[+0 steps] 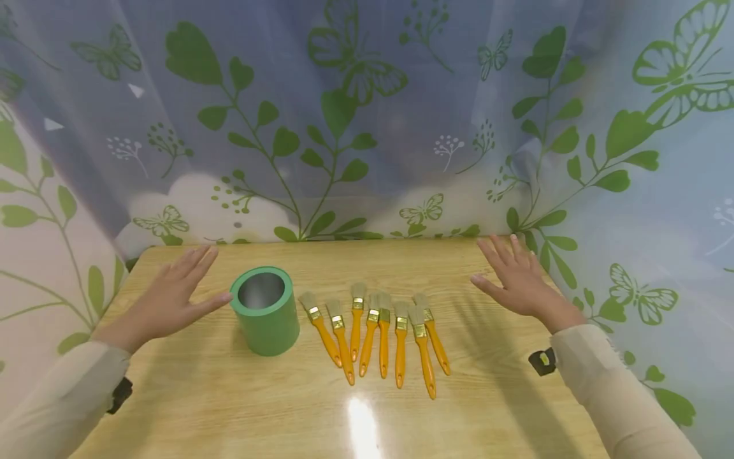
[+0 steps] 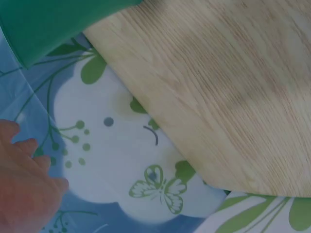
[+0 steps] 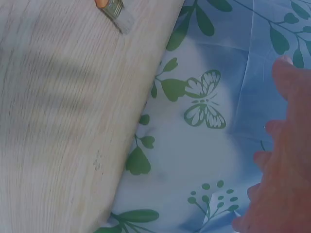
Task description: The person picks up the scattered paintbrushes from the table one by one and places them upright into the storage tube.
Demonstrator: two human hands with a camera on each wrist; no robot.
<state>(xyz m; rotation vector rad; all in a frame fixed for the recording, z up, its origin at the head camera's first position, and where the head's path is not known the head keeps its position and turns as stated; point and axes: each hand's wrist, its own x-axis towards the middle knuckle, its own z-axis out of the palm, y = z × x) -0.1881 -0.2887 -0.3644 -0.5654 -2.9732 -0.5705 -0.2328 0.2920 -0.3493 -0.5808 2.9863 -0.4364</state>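
On the table (image 1: 252, 408), I view eight paintbrushes (image 1: 384, 347) in a loose row, bristles toward the far edge, orange handles toward the near side. Just left of the row, a green cylindrical container (image 1: 269, 331) stands upright, hollow mouth facing up. Left of the container, I observe the left hand (image 1: 172, 299): fingers straight, thumb spread wide toward the rim; I cannot tell whether it touches. Right of the brushes and apart from them, the right hand (image 1: 516, 287) has its fingers straight and wide. A butterfly-and-leaf curtain (image 1: 390, 146) hangs behind.
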